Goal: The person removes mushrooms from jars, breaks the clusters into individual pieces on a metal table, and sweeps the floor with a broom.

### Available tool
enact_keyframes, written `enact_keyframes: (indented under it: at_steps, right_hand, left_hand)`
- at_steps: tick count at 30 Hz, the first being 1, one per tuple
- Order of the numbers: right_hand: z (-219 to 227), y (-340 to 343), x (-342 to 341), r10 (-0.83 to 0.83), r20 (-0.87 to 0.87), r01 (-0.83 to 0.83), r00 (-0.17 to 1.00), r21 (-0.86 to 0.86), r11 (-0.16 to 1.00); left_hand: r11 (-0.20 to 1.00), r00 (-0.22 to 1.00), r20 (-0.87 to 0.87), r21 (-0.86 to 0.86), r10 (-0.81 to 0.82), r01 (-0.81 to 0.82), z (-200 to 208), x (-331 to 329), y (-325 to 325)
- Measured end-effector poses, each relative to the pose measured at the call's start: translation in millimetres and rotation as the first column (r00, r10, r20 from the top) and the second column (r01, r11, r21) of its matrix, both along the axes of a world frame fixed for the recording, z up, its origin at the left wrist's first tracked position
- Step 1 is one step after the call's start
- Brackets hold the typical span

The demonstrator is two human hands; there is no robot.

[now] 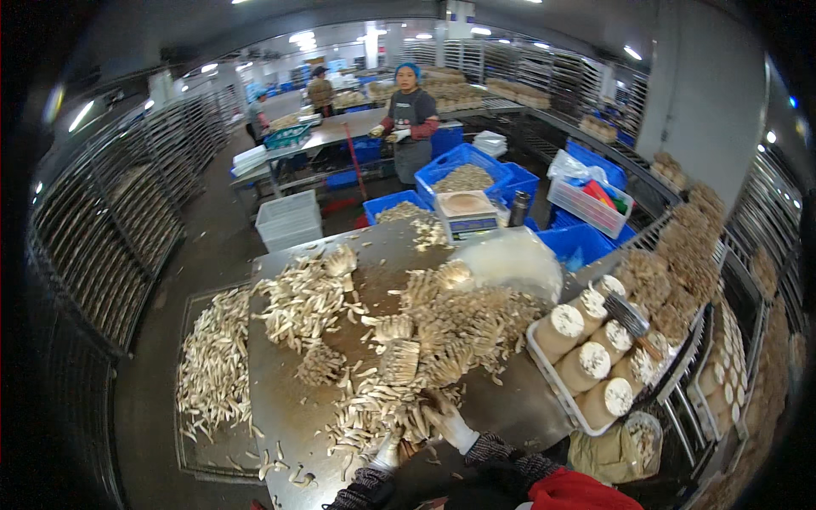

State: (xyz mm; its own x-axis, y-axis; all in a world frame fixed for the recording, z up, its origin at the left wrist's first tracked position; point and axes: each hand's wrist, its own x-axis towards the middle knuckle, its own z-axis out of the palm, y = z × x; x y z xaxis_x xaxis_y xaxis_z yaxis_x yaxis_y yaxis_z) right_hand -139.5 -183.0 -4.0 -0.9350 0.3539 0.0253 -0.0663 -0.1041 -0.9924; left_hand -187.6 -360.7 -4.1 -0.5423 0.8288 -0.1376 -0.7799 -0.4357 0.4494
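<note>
A long heap of mushrooms (463, 327), with pale stems and greyish-brown caps, lies across the metal table (293, 395). At its near end, my right hand (455, 427) in a white glove reaches over the mushrooms with its fingers stretched out and apart. Just left of it, my gloved left hand (388, 450) is closed at the heap's edge, by loose pale stems; what it holds is partly hidden. A small clump of mushrooms (321, 365) and a looser pile of pale mushrooms (297, 297) lie further left.
More loose mushrooms (212, 365) fill a low area left of the table. At right, a white tray (552, 374) holds several cultivation bottles, with a dark-headed tool (626, 314) on them. Beyond stand a scale (466, 212), blue crates (501, 177) and a co-worker (412, 127).
</note>
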Motion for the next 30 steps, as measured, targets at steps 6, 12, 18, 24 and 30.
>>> enact_keyframes:
  at_steps: [6,12,18,24,30]
  right_hand:
    - [12,-34,3,0.121,0.196,-0.191,0.973,0.390,0.901]
    - [56,-53,5,0.002,-0.020,0.016,1.000,0.840,0.542]
    - [40,-60,7,-0.006,0.021,-0.013,1.000,0.788,0.616]
    - [34,-65,8,-0.058,0.271,0.092,0.961,-0.115,0.989]
    - [26,-61,2,0.098,-0.019,-0.063,0.995,0.640,0.765]
  left_hand:
    - [0.914,0.930,-0.355,-0.401,-0.098,-0.056,-43,13,-21]
    - [0.875,0.911,-0.362,-0.353,0.199,-0.331,-117,16,-10]
    - [0.566,0.203,-0.968,-0.251,-0.148,-0.785,-42,7,-14]
    - [0.483,0.236,-0.909,-0.387,-0.343,-0.785,-39,11,-24]
    - [0.427,0.161,-0.755,-0.518,-0.636,-0.741,-131,10,-8]
